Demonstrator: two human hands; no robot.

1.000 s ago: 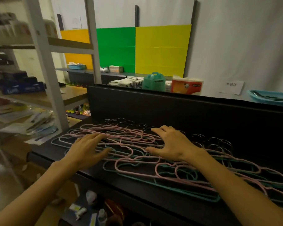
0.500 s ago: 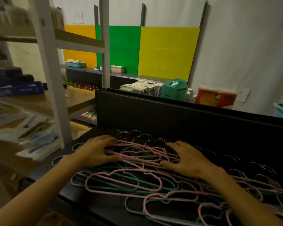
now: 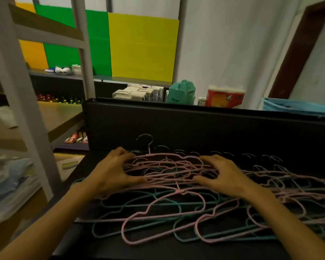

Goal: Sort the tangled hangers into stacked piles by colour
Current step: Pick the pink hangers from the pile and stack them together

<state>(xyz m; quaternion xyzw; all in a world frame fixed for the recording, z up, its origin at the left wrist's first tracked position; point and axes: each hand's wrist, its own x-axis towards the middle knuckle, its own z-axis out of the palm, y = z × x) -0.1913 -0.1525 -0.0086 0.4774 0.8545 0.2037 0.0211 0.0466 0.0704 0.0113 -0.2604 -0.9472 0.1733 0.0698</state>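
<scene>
Hangers: pink hangers (image 3: pixel 169 166) and teal hangers (image 3: pixel 139 205) are lying tangled across the dark surface (image 3: pixel 158 250), centre to right of frame | left hand (image 3: pixel 111 173) and right hand (image 3: pixel 223 177) are bracketing a bunch of pink ones, fingers curling into the wires, likely gathering one colour | piles: none showing yet.

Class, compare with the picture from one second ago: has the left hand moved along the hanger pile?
Yes. The left hand has shifted away from the person, toward the black back panel, and now grips the pink hangers near their hooks.
</scene>
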